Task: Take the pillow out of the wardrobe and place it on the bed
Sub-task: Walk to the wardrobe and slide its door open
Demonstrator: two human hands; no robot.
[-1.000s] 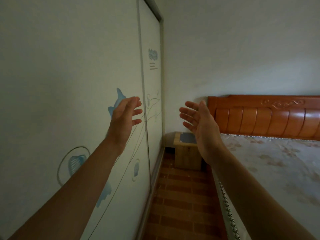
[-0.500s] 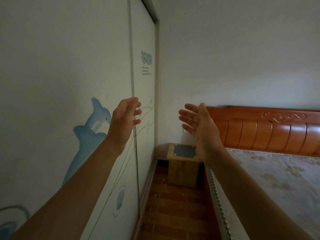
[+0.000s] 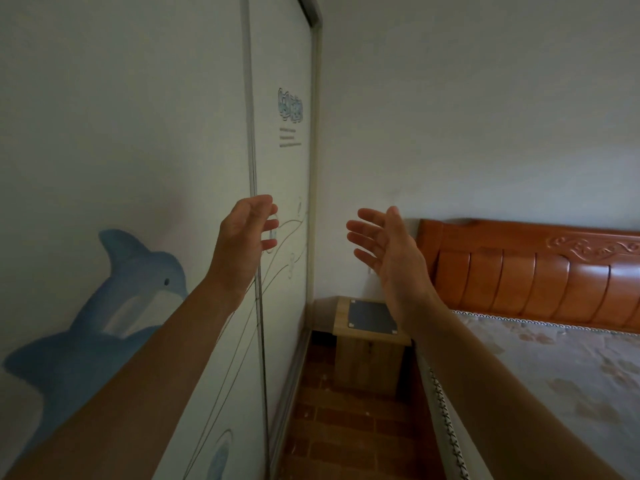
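The wardrobe (image 3: 121,133) fills the left side, its white sliding doors shut and painted with a blue dolphin. No pillow is in sight. My left hand (image 3: 244,235) is raised with fingers apart, right at the vertical edge between the two door panels (image 3: 254,150). My right hand (image 3: 386,249) is held up open, palm facing left, in front of the room corner. Both hands hold nothing. The bed (image 3: 561,368) lies at the right with a floral cover and an orange wooden headboard (image 3: 540,271).
A small wooden nightstand (image 3: 369,348) stands in the corner between wardrobe and bed. A narrow strip of brown tiled floor (image 3: 346,431) runs between them. White walls are behind.
The view has shifted along the wardrobe, so the dolphin painting now shows more fully. My left hand has come nearer the door panel edge. Both hands stay open.
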